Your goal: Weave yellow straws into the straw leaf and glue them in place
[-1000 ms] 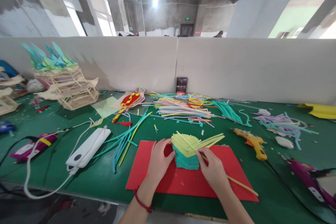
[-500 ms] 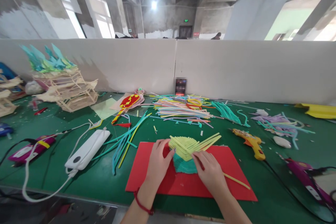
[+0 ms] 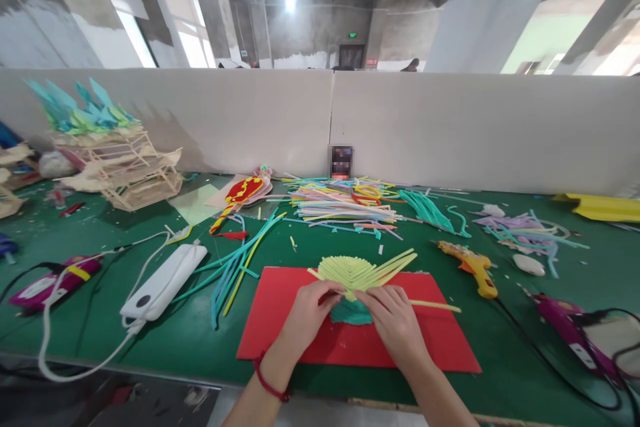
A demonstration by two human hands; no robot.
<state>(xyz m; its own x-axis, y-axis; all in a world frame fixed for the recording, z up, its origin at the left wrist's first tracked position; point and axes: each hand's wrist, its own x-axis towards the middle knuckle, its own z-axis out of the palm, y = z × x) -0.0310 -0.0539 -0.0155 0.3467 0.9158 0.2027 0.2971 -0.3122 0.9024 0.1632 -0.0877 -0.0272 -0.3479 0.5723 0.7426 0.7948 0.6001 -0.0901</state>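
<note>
A fan-shaped piece (image 3: 350, 271) of pale yellow pipe cleaners, woven over a teal lower part, lies on a red board (image 3: 280, 303). My left hand (image 3: 314, 310) pinches at the yellow work's lower edge, thumb and fingers together. Close beside it, my right hand (image 3: 393, 313) has closed its fingers on a yellow pipe cleaner (image 3: 435, 305), whose free end sticks out to the right over the board. Several loose yellow ends (image 3: 397, 267) spread from the woven piece to the upper right. My fingers hide the exact pinch points.
A pile of coloured pipe cleaners (image 3: 345, 207) lies behind the board. A yellow glue gun (image 3: 473, 265) and a purple one (image 3: 570, 330) are at the right. To the left are a white power strip (image 3: 165, 283), loose teal strands (image 3: 240, 263) and a wooden-stick model (image 3: 133, 177).
My left hand has moved right from the piece's left edge to its lower middle. The yellow pipe cleaner at my right hand has swung up from slanting downward to nearly level.
</note>
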